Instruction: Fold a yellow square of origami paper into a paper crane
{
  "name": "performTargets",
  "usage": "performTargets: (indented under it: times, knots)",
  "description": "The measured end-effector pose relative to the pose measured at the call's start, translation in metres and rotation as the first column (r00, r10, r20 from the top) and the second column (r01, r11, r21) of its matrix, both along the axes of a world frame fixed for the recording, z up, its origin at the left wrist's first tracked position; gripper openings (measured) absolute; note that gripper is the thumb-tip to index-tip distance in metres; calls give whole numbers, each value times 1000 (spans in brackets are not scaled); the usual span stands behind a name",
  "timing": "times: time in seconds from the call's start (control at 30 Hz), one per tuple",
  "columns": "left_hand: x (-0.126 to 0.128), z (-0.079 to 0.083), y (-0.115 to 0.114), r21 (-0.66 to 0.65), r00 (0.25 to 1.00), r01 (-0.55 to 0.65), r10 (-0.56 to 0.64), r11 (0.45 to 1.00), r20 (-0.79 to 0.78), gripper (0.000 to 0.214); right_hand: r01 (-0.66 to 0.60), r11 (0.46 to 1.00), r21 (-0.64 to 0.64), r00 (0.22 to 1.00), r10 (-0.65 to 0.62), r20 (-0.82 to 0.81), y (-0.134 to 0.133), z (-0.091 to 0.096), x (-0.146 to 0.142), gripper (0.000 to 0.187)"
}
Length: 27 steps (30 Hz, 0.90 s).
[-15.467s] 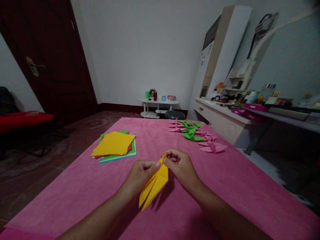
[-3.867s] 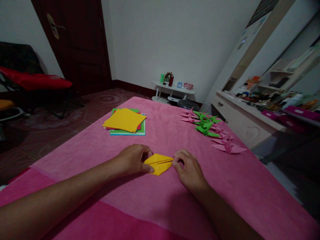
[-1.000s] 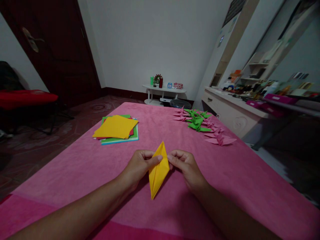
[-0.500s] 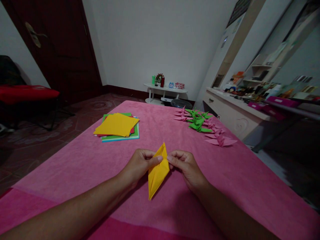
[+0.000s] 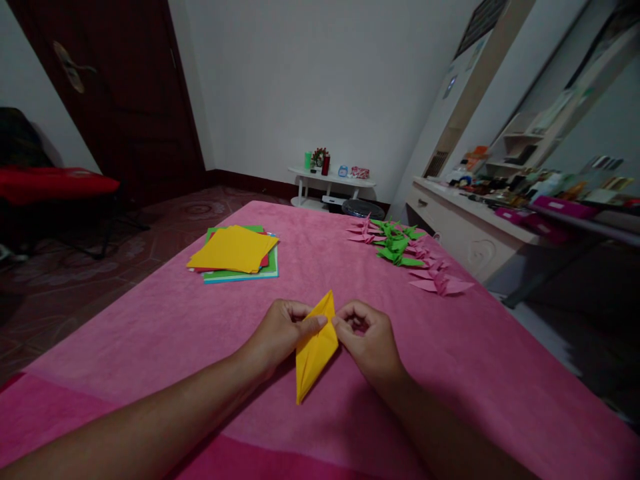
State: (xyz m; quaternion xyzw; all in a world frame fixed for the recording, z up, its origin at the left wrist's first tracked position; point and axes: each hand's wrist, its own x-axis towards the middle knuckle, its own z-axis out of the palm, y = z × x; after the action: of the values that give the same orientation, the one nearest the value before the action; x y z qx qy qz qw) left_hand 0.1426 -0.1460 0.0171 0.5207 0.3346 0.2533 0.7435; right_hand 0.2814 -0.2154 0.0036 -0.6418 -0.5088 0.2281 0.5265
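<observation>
A yellow sheet of origami paper [image 5: 316, 353], folded into a long diamond, is held just above the pink cloth [image 5: 225, 393]. My left hand [image 5: 285, 330] grips its left side, thumb on the front face and the other fingers behind. At its upper right edge, my right hand [image 5: 370, 333] pinches the paper between thumb and index finger, the remaining fingers curled. Beyond my left hand lies a stack of square paper [image 5: 233, 250], yellow on top with red, green and blue edges below. Folded green cranes [image 5: 395, 248] and pink cranes [image 5: 441, 283] sit at the far right.
A white side table [image 5: 333, 177] with cups, flowers and small items stands against the back wall. On the right is a dresser [image 5: 465, 227] crowded with bottles and boxes. A red chair [image 5: 55, 187] is at the left, near a dark door [image 5: 115, 87].
The fingers of my right hand have curled in more at the paper's edge, with the thumb shifted slightly. The folded yellow paper sits a touch lower in view. My left hand keeps its hold.
</observation>
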Motion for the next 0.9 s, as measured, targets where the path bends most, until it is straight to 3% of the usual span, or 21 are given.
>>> performTargets:
  times: [0.17,0.5,0.73,0.9]
  knots:
    - [-2,1,2,54,999,37,-36,998,-27,32,-131,991,-11,980,128,-150,0,4,1,14]
    - [-3,3,1,35,992,122,-121,992,-25,30,-146,989,-21,975,141,-171,-1,5,0,20]
    - [-4,3,-1,-12,986,168,-168,986,-9,27,-101,995,-16,993,100,-62,-3,5,-1,29]
    - [-6,3,-1,-13,980,197,-198,980,-21,26,-113,994,4,987,112,-116,-3,4,-2,26]
